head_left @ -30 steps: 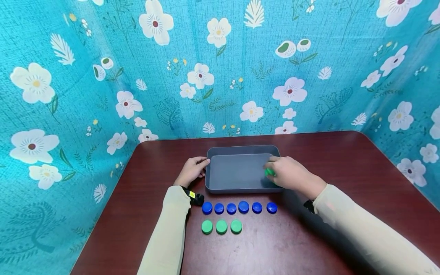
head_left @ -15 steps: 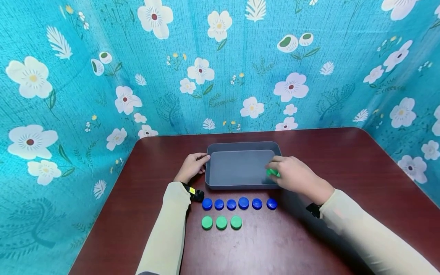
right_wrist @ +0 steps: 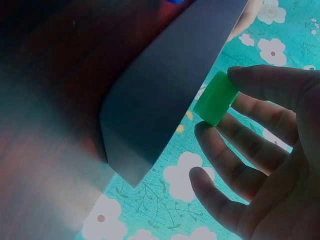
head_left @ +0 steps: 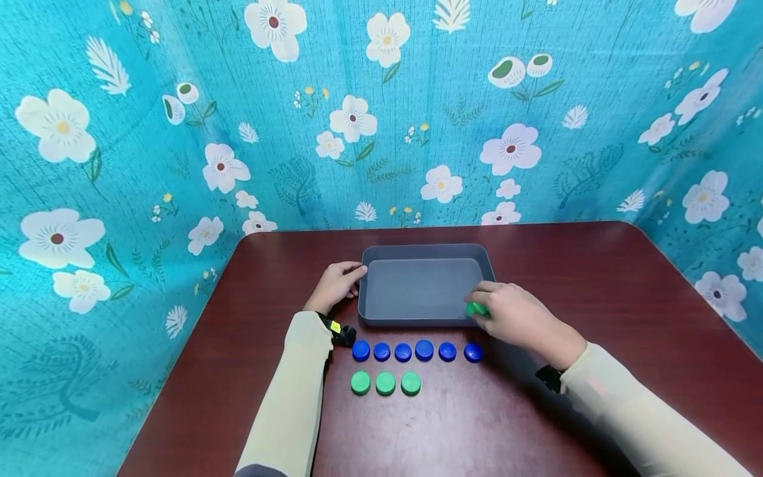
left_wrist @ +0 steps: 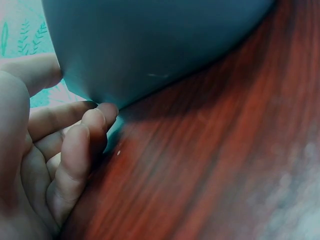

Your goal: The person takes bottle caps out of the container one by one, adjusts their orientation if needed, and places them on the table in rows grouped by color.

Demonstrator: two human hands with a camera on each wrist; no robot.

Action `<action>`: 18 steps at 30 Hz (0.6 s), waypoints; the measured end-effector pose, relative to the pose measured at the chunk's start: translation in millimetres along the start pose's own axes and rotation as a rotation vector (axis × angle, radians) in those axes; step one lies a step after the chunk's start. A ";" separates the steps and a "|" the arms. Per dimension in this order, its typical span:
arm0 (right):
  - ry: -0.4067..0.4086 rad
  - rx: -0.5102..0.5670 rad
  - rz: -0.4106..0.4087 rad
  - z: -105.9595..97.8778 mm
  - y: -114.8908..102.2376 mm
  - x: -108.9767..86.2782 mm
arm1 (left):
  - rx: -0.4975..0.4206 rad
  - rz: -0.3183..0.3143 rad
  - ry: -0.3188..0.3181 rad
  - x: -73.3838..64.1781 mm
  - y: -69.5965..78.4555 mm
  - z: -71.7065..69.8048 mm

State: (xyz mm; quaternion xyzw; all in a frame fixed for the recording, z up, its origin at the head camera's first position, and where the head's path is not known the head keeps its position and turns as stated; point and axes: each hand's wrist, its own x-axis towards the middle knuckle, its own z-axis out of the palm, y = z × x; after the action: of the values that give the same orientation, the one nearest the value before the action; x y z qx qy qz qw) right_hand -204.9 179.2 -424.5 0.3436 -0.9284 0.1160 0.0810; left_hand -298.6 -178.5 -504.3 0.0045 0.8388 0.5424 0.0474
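Note:
My right hand (head_left: 514, 317) pinches a green bottle cap (right_wrist: 217, 98) between thumb and fingers, above the right side of a grey rectangular tray (head_left: 424, 289). In the right wrist view the cap is on its side, just beyond the tray's rim. My left hand (head_left: 335, 286) grips the tray's left edge, with the thumb at the rim. In the left wrist view its fingers (left_wrist: 75, 155) curl in at the tray's lower edge. Nearer me lies a row of several blue bottle caps (head_left: 424, 349), and in front of it three green bottle caps (head_left: 385, 383).
The dark red wooden table (head_left: 286, 278) has a rounded far right corner. A blue flowered curtain (head_left: 411, 119) hangs behind and at both sides. Black wrist cameras sit on both arms; the left one is close to the leftmost blue cap.
My right hand shifts slightly toward me and to the right, still pinching the green bottle cap. My left hand stays at the tray's left edge. The head view tilts a little.

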 end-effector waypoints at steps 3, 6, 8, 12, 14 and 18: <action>0.006 0.007 -0.013 1.7 -3.5 -1.9 | 0.001 0.002 -0.005 0.9 -1.2 -0.2; 0.013 0.001 -0.044 3.2 -5.8 -2.1 | 0.001 0.001 -0.013 2.6 -1.3 -1.3; 0.015 -0.007 -0.060 4.7 -7.0 -3.3 | 0.005 -0.005 -0.019 2.7 -0.7 -1.5; 0.033 -0.017 -0.083 5.9 -10.0 -5.8 | 0.006 -0.012 -0.019 2.3 0.8 -2.0; 0.047 -0.014 -0.102 5.5 -12.7 -7.0 | 0.002 -0.011 -0.015 1.9 0.8 -1.5; 0.061 -0.007 -0.142 4.7 -19.0 -7.7 | 0.003 -0.008 -0.011 1.7 0.0 -1.4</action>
State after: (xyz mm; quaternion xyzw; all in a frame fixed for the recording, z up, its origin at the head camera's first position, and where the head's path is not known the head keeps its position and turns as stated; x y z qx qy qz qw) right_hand -187.0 168.7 -427.8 0.4046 -0.8992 0.1170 0.1184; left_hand -300.4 -179.7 -503.8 0.0041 0.8394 0.5409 0.0542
